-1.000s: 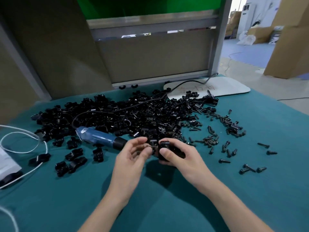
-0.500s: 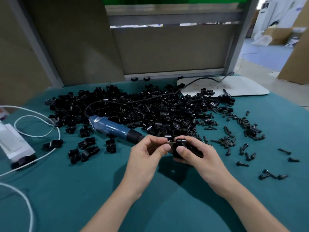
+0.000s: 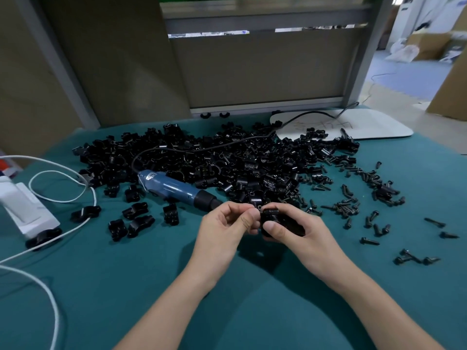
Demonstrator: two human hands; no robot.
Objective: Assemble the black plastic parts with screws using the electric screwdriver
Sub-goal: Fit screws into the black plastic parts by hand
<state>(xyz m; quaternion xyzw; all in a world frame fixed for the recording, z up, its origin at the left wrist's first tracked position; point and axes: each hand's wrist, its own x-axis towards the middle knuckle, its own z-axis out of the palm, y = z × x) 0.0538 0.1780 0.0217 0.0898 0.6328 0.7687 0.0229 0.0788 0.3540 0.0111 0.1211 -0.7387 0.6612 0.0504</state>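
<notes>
My right hand (image 3: 300,231) grips a black plastic part (image 3: 279,222) just above the teal table (image 3: 227,299). My left hand (image 3: 227,228) pinches a small screw (image 3: 259,207) at the part's left end, mostly hidden by the fingertips. The blue electric screwdriver (image 3: 174,189) lies on the table to the left of my hands, its black tip pointing at them. A big pile of black plastic parts (image 3: 227,168) spreads behind. Loose black screws (image 3: 353,205) are scattered to the right.
Several black parts (image 3: 136,221) lie apart at the left of the screwdriver. A white device (image 3: 27,208) with white cables (image 3: 58,198) sits at the far left. A white board (image 3: 358,125) lies at the back right, crossed by the screwdriver's black cord (image 3: 252,140). A partition wall stands behind.
The camera has shifted, so the scene slid right in view. My hands stay together; the left fingers have brought the screw closer to the part held by the right hand.
</notes>
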